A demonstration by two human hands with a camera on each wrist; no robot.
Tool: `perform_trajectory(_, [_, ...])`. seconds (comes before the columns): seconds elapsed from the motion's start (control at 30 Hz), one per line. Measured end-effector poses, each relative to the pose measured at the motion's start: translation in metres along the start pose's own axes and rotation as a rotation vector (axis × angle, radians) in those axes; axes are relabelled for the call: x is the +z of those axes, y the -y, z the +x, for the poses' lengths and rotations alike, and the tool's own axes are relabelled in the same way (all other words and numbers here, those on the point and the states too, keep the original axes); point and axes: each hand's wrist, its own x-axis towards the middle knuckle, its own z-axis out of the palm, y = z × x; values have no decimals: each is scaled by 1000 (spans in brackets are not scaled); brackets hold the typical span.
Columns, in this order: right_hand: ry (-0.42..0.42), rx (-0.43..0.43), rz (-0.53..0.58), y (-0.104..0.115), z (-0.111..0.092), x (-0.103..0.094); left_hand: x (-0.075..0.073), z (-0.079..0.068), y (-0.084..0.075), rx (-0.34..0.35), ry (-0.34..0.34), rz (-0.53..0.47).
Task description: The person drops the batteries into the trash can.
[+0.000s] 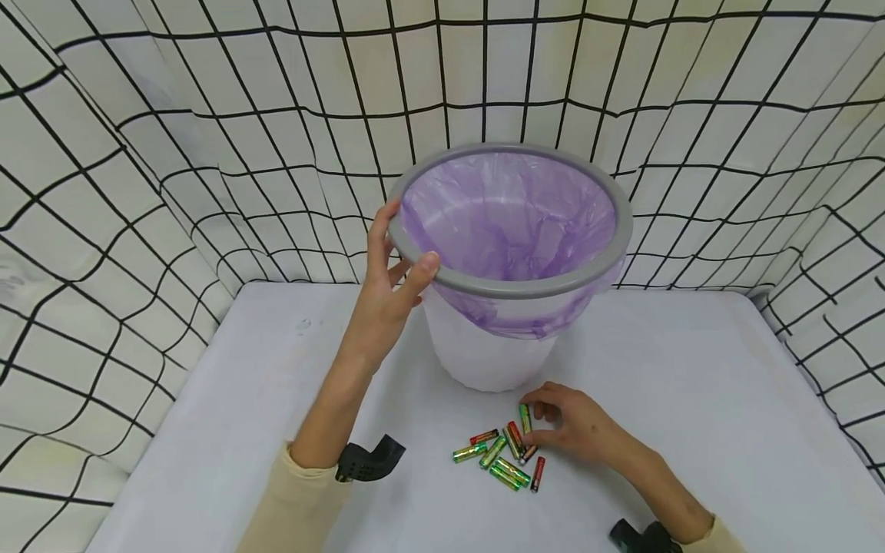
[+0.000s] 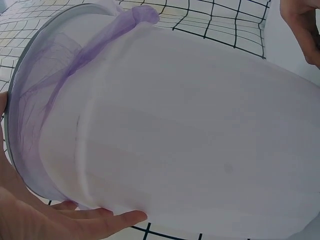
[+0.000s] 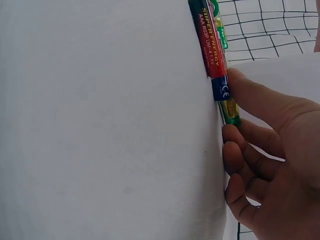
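1. Batteries [image 1: 511,444], about ten of them, lay in a loose cluster on our white worktop [image 1: 712,384], just in front of the bin. Some were green and gold, others red and dark; several touched or lay side by side, at various angles.

2. Behind the cluster stood a white bin [image 1: 484,361] with a grey rim [image 1: 532,289]. Its purple liner [image 1: 512,200] was folded outward over that rim, probably so that the bag would not slip inside, and its mouth faced up. We could not tell whether the bin leaned slightly.

3. Our left hand [image 1: 384,307] gripped the bin at its left side: the thumb lay on the rim, and the other fingers were against the outside, beneath it. We judged that this hold steadied the bin.

4. Our right hand [image 1: 577,422] was low at the right edge of the cluster, fingers bent, thumb and forefinger near opposite ends of a green battery [image 1: 525,418]. The right wrist view showed the thumb against a red battery [image 3: 212,42]. We could not tell whether anything was firmly pinched; the small gap between thumb and fingers suited such thin, short cells.
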Motion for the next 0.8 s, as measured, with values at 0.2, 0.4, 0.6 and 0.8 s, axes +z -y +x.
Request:
perform_trajectory(0.2, [-6,52,84,0,0,-3,1,1,-1,15,4,1])
perform_trajectory(0.4, [-18,76,136,0,-3,-8,2,1,0,14,-2,8])
perform_trajectory(0.6, [-27,94,182,-2,-7,-13,2,1,0,19,-7,11])
perform_trajectory(0.8, [-62,104,176,-3,-11,-21,2,0,1,5,-9,26])
